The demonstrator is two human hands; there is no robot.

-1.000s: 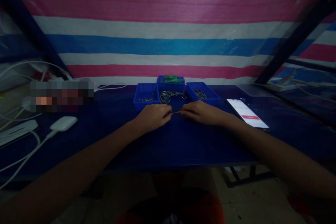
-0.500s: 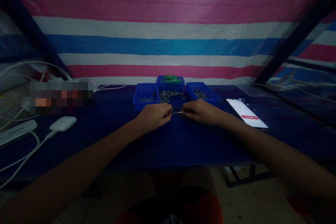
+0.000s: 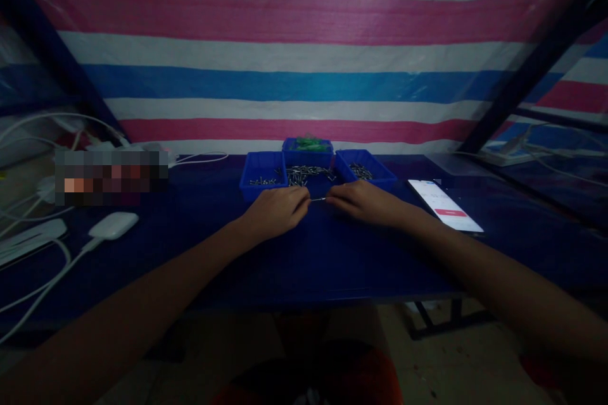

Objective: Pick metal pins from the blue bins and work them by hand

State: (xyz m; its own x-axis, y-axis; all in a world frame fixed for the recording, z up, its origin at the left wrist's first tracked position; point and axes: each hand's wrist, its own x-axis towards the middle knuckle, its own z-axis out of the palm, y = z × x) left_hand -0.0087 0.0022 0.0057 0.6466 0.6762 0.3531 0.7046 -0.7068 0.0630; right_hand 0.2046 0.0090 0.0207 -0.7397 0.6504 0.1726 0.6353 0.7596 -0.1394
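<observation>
A thin metal rod (image 3: 318, 199), too small to name more exactly, spans the gap between my two hands. My left hand (image 3: 278, 209) is closed in a pinch on its left end. On the other end, the fingers of my right hand (image 3: 361, 202) are pinched together. Just beyond them lies a loose pile of small metal pins or screws (image 3: 308, 172) on the table. A blue bin (image 3: 263, 164) with small metal pieces stands behind my left hand, and another blue bin (image 3: 375, 161) with similar pieces behind my right. The fingertips are partly hidden.
The blue table (image 3: 304, 266) ends in a front edge near me. At the back, a third blue bin (image 3: 308, 150) holds green material. A lit phone (image 3: 445, 205) lies to the right. On the left are a white charger (image 3: 114, 225) and white cables (image 3: 61, 259).
Both hands have shifted very slightly left with the rod still between them. The bins, pile and phone stay in place.
</observation>
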